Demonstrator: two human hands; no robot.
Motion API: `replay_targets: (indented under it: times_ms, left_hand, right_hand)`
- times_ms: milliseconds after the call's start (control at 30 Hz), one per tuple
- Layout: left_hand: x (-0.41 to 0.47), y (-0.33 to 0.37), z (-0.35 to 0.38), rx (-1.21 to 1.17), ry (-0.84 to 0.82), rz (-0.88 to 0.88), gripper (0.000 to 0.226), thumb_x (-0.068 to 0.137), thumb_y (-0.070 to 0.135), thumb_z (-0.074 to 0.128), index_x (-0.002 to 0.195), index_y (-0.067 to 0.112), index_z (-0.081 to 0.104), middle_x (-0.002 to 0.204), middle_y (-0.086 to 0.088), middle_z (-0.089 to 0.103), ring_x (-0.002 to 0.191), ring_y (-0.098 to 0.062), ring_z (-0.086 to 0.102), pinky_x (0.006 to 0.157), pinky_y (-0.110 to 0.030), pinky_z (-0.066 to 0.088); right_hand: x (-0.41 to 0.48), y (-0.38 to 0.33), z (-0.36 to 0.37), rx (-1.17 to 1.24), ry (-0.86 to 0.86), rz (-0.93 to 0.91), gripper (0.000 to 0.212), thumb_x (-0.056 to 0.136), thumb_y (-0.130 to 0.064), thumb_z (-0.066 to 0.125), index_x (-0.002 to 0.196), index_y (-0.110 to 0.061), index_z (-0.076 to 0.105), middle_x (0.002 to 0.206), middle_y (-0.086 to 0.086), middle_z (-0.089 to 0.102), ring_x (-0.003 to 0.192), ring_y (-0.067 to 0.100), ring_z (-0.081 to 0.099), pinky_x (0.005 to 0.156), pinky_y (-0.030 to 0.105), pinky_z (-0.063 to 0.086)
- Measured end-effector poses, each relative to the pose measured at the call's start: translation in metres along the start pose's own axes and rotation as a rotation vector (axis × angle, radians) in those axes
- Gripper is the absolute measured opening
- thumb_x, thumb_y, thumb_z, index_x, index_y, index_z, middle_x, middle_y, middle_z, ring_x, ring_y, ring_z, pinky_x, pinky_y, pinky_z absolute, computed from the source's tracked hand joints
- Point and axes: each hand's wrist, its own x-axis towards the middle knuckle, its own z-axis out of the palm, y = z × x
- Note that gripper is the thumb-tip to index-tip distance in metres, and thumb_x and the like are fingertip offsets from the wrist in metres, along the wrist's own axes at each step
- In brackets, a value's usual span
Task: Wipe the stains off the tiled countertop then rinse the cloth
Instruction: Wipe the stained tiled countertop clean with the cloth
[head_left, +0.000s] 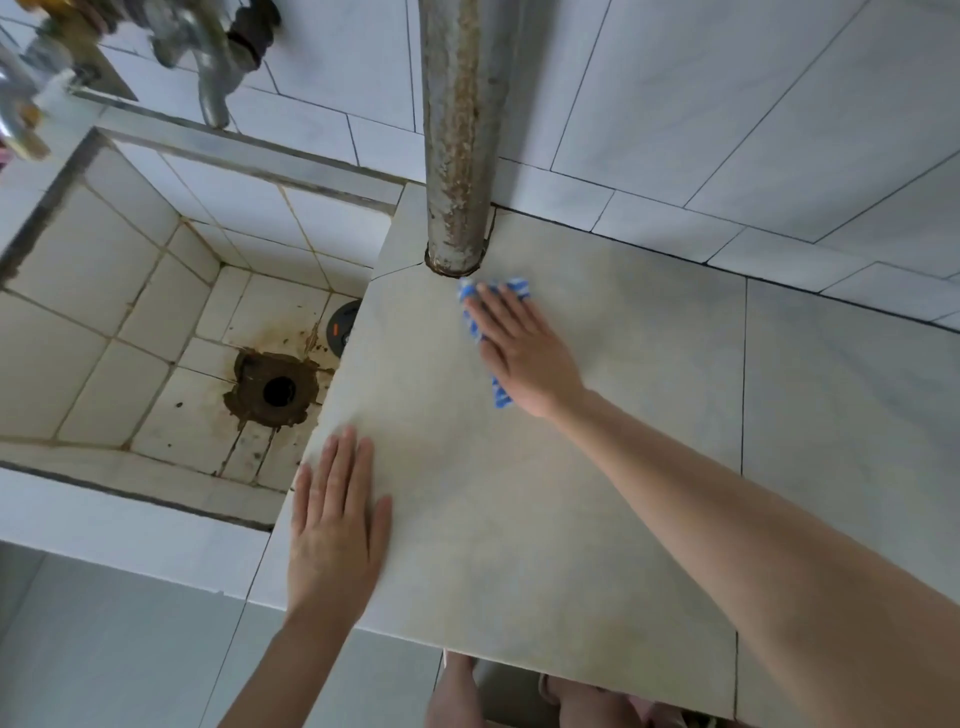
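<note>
Resting flat near the front edge, the left hand (337, 519) is seen with fingers straight on the tiled countertop (519, 545), nothing held. Farther back, the blue-and-white cloth (519, 289) is pressed to the tile by the right hand (524, 353), fingers extended, just beside the rusted pipe (460, 156). A stained drain (278, 391) is noted in the sink (104, 312) at left.
</note>
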Motion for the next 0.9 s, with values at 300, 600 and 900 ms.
replay_targets:
  times_ms: [300,600,900]
  left_hand:
    - [0.039,0.031,-0.002,-0.044,-0.007,0.144,0.055,0.099,0.037,0.026,0.147,0.011,0.024,0.155,-0.008,0.021,0.145,-0.022,0.011,0.117,-0.042,0.013]
    - [0.049,0.042,0.013,0.077,-0.011,0.13,0.057,0.098,0.037,0.025,0.148,0.01,0.021,0.156,-0.008,0.017,0.145,-0.021,0.011,0.117,-0.042,0.014]
    - [0.05,0.046,0.011,0.104,-0.02,0.107,0.057,0.098,0.037,0.022,0.148,0.011,0.019,0.156,-0.007,0.017,0.146,-0.019,0.009,0.119,-0.04,0.008]
  right_hand:
    - [0.031,0.064,-0.017,0.07,-0.042,0.41,0.051,0.102,-0.026,0.018,0.15,-0.017,0.003,0.159,0.001,-0.001,0.146,0.018,-0.004,0.117,0.033,-0.005]
    - [-0.048,0.154,-0.022,0.061,0.034,0.795,0.052,0.101,-0.023,0.018,0.15,-0.012,0.006,0.158,0.005,0.004,0.146,0.02,0.001,0.118,0.036,0.001]
    - [-0.02,0.107,-0.015,0.022,0.049,0.781,0.052,0.102,-0.023,0.018,0.15,-0.011,0.004,0.158,0.008,0.003,0.146,0.024,-0.002,0.118,0.036,-0.002]
